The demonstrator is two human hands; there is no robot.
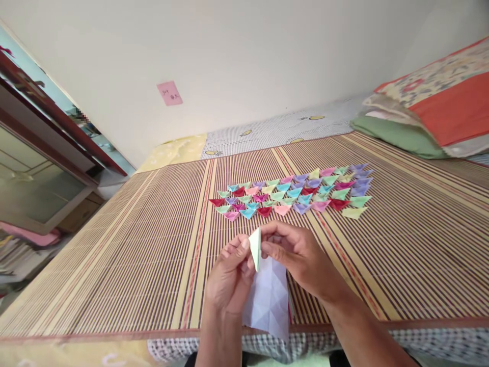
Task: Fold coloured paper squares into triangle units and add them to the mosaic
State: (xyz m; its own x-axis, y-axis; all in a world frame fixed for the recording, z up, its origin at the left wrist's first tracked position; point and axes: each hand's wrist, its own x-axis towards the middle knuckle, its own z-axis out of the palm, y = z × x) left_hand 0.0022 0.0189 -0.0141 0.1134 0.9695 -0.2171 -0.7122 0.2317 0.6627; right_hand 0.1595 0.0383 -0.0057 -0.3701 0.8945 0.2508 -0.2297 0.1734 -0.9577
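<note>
My left hand [229,275] and my right hand [298,255] pinch a small pale green folded paper piece [255,247] between them, holding it upright just above the striped bamboo mat [114,265]. Both hands have their fingers closed on the paper. Under my hands lies a creased sheet of pale lilac paper [269,300]. Beyond my hands, several small folded paper triangles [294,193] in pink, red, blue, green and purple lie in rows on the mat.
A stack of folded bedding and a pillow [431,107] sits at the far right. A white wall with a pink note [169,93] runs behind. A cabinet with glass [34,168] stands at the left. The mat's front edge is near my wrists.
</note>
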